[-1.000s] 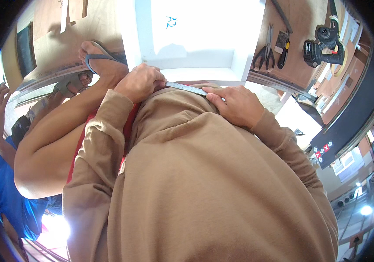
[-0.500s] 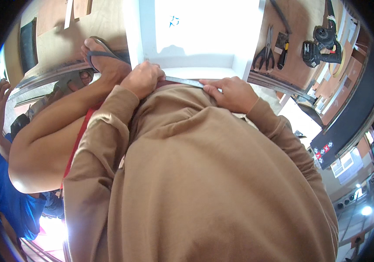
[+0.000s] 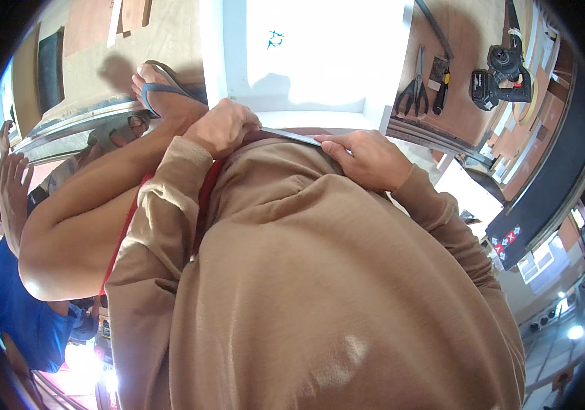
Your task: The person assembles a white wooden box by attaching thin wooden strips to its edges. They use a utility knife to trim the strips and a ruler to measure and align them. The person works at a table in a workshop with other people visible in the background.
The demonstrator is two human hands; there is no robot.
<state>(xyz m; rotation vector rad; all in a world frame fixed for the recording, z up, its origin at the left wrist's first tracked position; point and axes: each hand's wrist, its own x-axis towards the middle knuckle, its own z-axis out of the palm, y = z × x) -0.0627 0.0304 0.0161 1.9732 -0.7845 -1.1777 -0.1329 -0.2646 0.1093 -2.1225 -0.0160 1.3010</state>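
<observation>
A narrow grey strip that looks like a steel ruler [image 3: 291, 136] spans the gap between my hands, in front of my lap. My left hand [image 3: 224, 128] is closed on its left end, fingers bent and pinched together. At the other end my right hand [image 3: 373, 158] grips the strip between thumb and fingers. Just beyond lies a white open box [image 3: 214, 55], like a drawer, with blue pen marks on its inner panel. Its near wall is close to the strip; whether they touch, I cannot tell.
Right of the box, shears [image 3: 415, 85], a yellow-and-black cutter [image 3: 442, 89] and a cordless power tool [image 3: 500, 75] lie on the wooden board [image 3: 466, 113]. My sandalled foot [image 3: 169, 96] rests at the left. A person in blue [image 3: 26, 307] is at far left.
The strip has turned and shows more edge-on. My right hand has shifted slightly right and down. At far left, the other person's hands have moved.
</observation>
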